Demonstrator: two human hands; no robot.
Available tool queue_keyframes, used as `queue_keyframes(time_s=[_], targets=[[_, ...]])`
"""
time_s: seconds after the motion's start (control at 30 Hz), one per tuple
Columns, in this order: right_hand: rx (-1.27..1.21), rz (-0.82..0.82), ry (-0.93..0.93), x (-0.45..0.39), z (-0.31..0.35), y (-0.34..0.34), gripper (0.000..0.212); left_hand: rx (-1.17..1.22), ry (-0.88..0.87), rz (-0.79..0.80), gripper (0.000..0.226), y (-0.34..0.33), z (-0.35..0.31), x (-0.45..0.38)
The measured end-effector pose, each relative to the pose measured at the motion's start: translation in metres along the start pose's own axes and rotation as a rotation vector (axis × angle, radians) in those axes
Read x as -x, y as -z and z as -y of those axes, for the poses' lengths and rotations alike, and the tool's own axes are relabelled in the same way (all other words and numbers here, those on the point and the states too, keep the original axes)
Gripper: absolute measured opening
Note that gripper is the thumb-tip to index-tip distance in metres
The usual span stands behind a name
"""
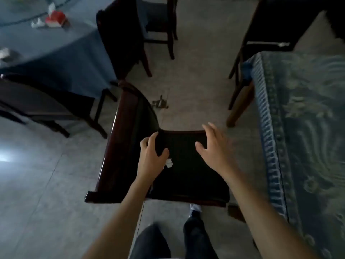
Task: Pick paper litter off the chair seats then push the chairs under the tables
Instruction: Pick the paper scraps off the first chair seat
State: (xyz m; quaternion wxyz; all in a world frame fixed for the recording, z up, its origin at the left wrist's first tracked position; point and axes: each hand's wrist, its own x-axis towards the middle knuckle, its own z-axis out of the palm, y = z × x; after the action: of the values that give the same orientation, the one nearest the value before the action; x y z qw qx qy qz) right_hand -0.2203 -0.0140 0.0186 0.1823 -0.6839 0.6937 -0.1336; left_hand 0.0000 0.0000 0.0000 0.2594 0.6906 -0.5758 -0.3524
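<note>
The paper (169, 163) is sitting on the dark seat (188, 165) of the nearest chair, just beside the left hand (152, 156), which is hovering with fingers spread and holding nothing. The right hand (212, 146) is hanging wide over the seat too, also empty. My guess is the scrap's so small and light that a sloppy grab is going to flick it onto the floor (46, 174), or it's getting lost against that black seat in this dim light.

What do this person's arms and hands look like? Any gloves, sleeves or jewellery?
Both arms are bare from the bottom edge of the picture to the fingers: no sleeves show. The left hand and the right hand wear no gloves, and no watch, ring or bracelet shows. Below them are dark trousers and a light-toed shoe.
</note>
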Motion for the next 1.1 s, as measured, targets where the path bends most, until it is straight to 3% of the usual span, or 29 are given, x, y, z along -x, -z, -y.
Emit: queue_keyframes(time_s=[0.2,0.43,0.83,1.1], targets=[[-0.039,0.171,-0.035,-0.032,-0.014,-0.063,0.065,0.178,0.327,0.004,0.062,-0.05,0.057,-0.013],[-0.174,0.318,-0.05,-0.048,-0.042,-0.184,0.065,0.162,0.469,0.022,0.057,-0.139,0.157,-0.025],[-0.187,0.561,0.094,-0.065,-0.079,-0.338,0.068,-0.061,0.478,-0.111,0.063,-0.224,0.256,-0.049],[-0.178,0.544,0.196,-0.092,-0.08,-0.376,0.064,-0.031,0.476,-0.224,0.058,-0.239,0.273,-0.078]])
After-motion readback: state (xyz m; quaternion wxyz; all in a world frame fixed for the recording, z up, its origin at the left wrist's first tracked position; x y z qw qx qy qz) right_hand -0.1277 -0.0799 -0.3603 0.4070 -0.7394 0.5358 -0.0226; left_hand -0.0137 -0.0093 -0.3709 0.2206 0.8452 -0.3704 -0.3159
